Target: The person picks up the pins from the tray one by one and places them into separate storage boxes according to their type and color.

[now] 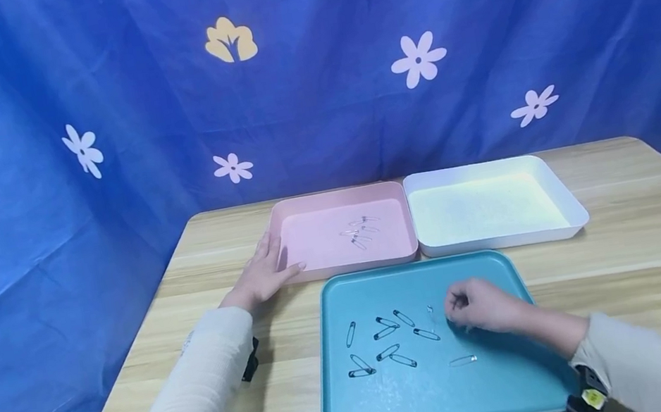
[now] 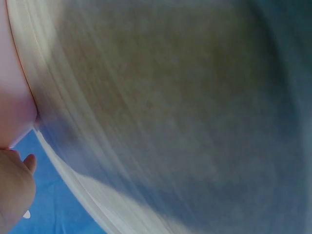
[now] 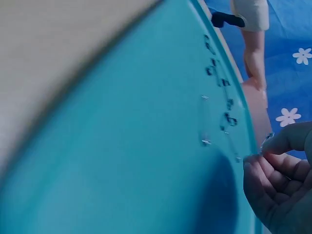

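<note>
Head | pins (image 1: 361, 372) on tray (image 1: 399, 406), more in pink box (image 1: 311, 244) beyond it | right hand (image 1: 483, 306) over tray, fingertips pinching one pin (image 3: 267, 138) | left hand (image 1: 260, 273) off tray's far left corner, fingers spread against box, gripping nothing | risk: slim pin could slip, pinch being narrow

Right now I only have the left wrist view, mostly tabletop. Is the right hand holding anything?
Observer: Yes. The right wrist view shows the right hand pinching a safety pin.
Operator: Where is that hand?
Observer: By the head view, over the right half of the blue tray, to the right of the black safety pins.
Operator: Pins in any other tray?
Observer: Yes, a small cluster of silver safety pins lies in the pink tray, right of its middle.
</note>
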Motion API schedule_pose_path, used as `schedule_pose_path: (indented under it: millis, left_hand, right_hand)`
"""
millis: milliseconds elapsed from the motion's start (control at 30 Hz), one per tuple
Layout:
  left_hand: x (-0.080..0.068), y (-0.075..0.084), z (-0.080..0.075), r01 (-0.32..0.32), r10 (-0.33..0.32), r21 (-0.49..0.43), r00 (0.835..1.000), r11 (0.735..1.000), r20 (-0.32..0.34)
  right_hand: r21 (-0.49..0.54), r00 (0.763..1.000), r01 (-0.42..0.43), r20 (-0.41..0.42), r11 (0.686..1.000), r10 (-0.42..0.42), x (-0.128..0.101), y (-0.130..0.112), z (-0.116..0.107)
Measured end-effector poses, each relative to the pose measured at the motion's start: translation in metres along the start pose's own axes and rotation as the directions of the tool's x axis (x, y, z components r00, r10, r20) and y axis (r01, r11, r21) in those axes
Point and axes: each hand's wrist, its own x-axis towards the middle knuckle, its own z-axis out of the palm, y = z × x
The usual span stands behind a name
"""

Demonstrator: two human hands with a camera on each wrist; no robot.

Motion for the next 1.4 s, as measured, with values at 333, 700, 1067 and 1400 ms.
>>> schedule_pose_path:
  millis: [333,700,1067,1400]
  left_hand:
    - [-0.001,0.001,0.001,0.002,-0.002,-0.003,1.0,1.0,0.0]
    - [-0.001,0.001,0.0,-0.003,0.002,-0.006,1.0,1.0,-0.01]
    - [0.0,0.0,0.002,-0.012,0.012,-0.009,1.0,1.0,-0.013]
    - [-0.001,0.0,0.001,-0.007,0.007,-0.011,1.0,1.0,-0.009]
  right_hand:
    - [0.032,0.996,0.024,-0.087,0.999,-0.021,0.034,-0.019,-0.012]
    - [0.071,0.986,0.017,-0.167,0.997,-0.005,0.082,-0.033,-0.016]
    - [0.1,0.97,-0.038,-0.234,0.994,0.06,0.132,-0.036,-0.001]
    - [0.153,0.975,-0.087,-0.188,0.984,0.115,0.172,-0.034,0.014]
